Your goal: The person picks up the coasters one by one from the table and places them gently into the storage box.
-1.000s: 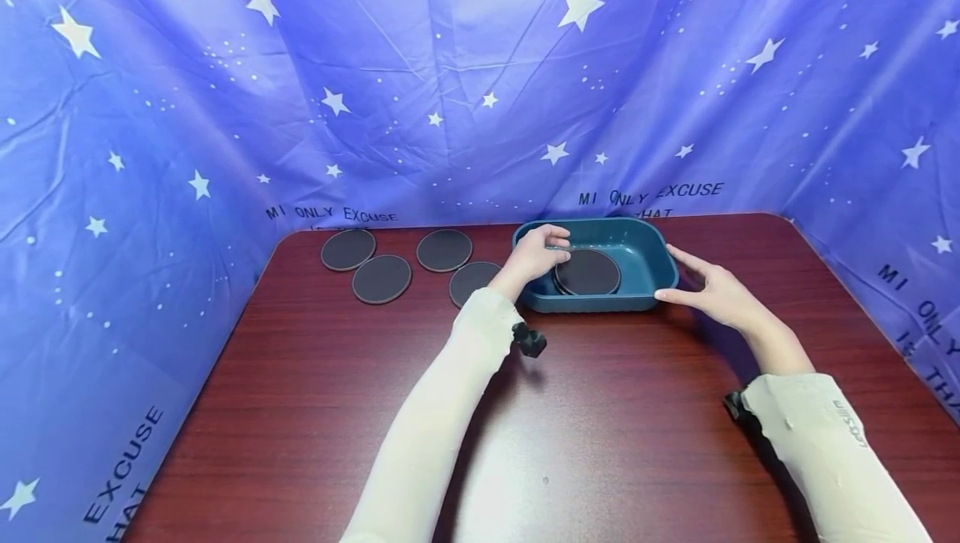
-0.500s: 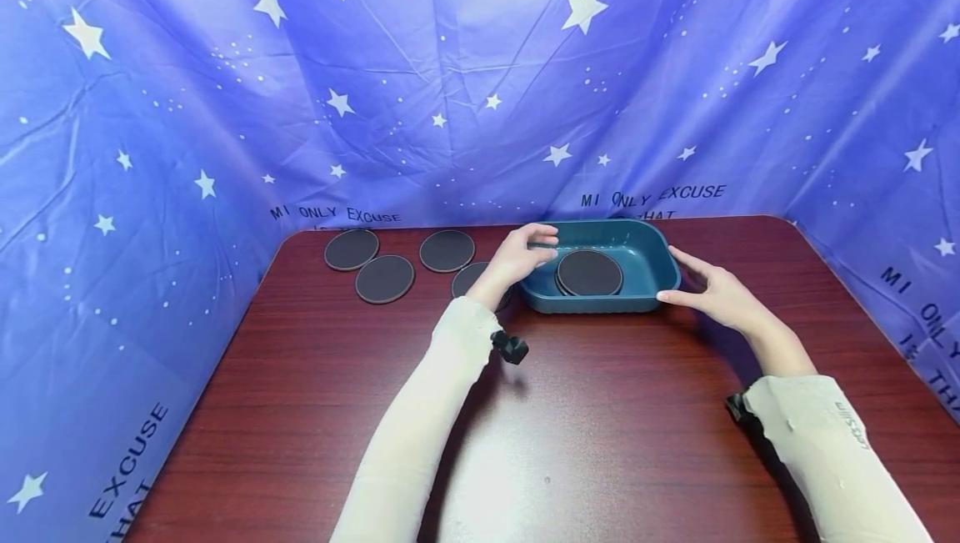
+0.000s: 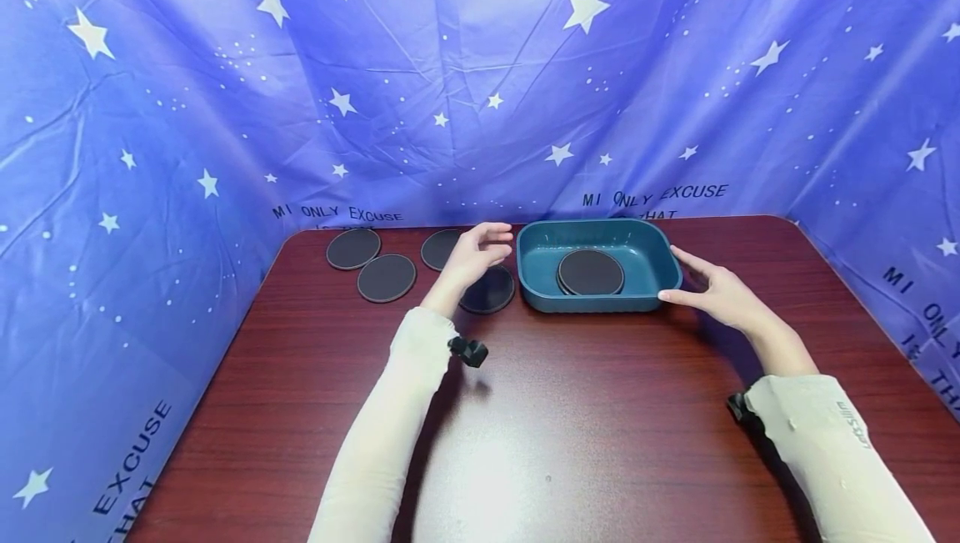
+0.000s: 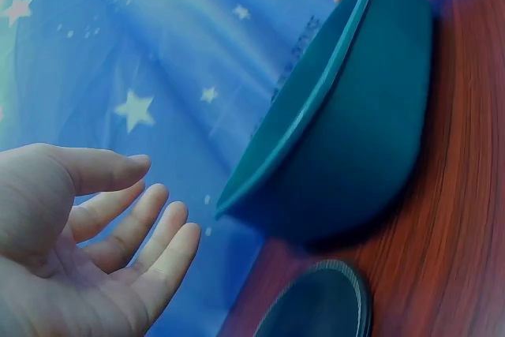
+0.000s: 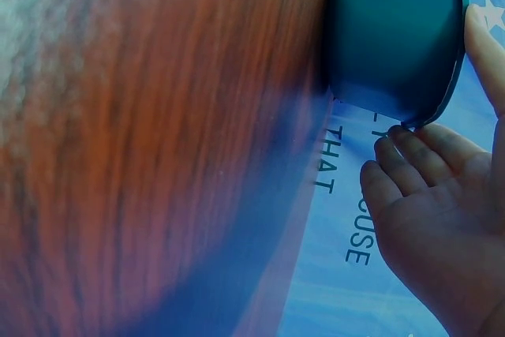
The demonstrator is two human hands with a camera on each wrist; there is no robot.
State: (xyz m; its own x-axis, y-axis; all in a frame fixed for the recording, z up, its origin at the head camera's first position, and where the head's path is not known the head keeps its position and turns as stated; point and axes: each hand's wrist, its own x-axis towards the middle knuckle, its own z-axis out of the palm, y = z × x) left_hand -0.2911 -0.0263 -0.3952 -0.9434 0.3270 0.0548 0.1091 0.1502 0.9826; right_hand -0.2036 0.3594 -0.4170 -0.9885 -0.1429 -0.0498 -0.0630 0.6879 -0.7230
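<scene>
My left hand [image 3: 471,258] is raised over the table with nothing in it, its fingers loosely spread in the left wrist view. Close below it lies a round dark coaster [image 3: 491,291], and another coaster [image 3: 437,249] behind is partly covered by the hand. To its right stands a teal rectangular bin [image 3: 585,304] holding a small stack of dark coasters [image 3: 591,274]; how many cannot be told. My right hand [image 3: 712,294] touches the bin's right end, thumb at the front corner and extended fingers toward the back. In the right wrist view its fingertips [image 5: 394,130] are against the bin's rim.
Two more coasters [image 3: 386,278] lie flat at the table's back left. The reddish-brown wooden table [image 3: 600,409] ends at a blue star-patterned curtain [image 3: 420,109], which hangs behind and at both sides.
My left hand has moved left, from over the bin's left end to over the coasters beside it, bringing the bin's left rim into view. The right hand stays at the bin.
</scene>
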